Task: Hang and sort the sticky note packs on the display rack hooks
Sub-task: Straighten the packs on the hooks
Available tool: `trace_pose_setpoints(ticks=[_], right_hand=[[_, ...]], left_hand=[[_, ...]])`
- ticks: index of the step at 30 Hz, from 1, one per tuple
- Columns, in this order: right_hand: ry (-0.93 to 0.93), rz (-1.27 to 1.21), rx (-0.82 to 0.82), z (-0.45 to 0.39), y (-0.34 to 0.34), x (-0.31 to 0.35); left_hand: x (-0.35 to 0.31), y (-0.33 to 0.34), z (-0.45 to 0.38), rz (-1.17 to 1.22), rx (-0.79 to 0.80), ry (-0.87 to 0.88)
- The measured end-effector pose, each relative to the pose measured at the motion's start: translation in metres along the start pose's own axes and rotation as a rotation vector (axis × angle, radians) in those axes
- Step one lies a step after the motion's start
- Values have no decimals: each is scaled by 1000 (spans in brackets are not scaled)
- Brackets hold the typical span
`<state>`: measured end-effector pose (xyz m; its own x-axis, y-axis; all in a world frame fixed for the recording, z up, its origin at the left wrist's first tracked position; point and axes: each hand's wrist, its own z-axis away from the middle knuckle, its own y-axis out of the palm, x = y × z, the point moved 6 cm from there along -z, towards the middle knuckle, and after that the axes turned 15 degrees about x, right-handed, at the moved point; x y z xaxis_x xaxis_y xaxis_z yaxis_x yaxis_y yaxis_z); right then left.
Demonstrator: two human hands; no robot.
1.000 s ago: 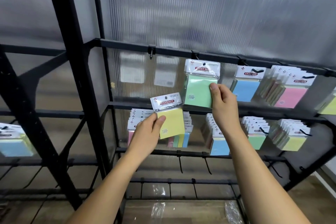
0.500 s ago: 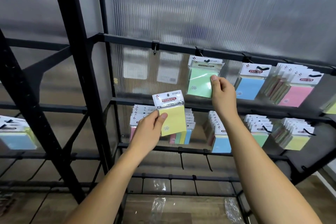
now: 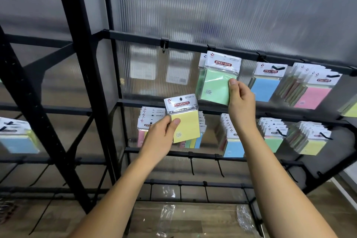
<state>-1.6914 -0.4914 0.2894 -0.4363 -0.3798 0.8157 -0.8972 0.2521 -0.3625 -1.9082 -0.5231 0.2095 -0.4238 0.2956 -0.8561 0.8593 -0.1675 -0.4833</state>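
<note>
The left hand [image 3: 161,137] pinched a yellow sticky note pack [image 3: 183,120] at its left edge, thumb pressed on the front face and the other fingers curled behind, and held it upright in front of the middle rail of the black display rack [image 3: 81,83]; its hang hole was free, on no hook. The right hand [image 3: 241,100] pinched the lower right corner of a green sticky note pack [image 3: 216,85], thumb on the front and fingers folded behind the wrapper; that pack was up at the top rail [image 3: 193,43], its white header just below a hook clip, with a second header peeking out behind its left side, though whether it was fully threaded on the hook could not be told. Left of it on the same rail a bare hook [image 3: 164,45] stuck out. To the right hung a blue pack [image 3: 265,87] and then a bunch fronted by a pink pack [image 3: 313,96]. On the middle rail, partly behind the yellow pack and the left hand, hung a bunch of multicoloured packs [image 3: 148,120]; further right were bunches fronted in blue [image 3: 232,147], green [image 3: 273,141] and yellow [image 3: 313,145]. A ribbed translucent panel [image 3: 212,6] backed the rack, and crumpled clear wrappers [image 3: 167,216] lay on the wooden floor below
</note>
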Motion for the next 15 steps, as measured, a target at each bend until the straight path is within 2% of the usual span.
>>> trace_pose_setpoints(ticks=[6,15], right_hand=[[0,26,76,-1,1,2],[72,65,59,-13,3,-3]], left_hand=[[1,0,2,7,1,11],[7,-1,3,-17,10,-11]])
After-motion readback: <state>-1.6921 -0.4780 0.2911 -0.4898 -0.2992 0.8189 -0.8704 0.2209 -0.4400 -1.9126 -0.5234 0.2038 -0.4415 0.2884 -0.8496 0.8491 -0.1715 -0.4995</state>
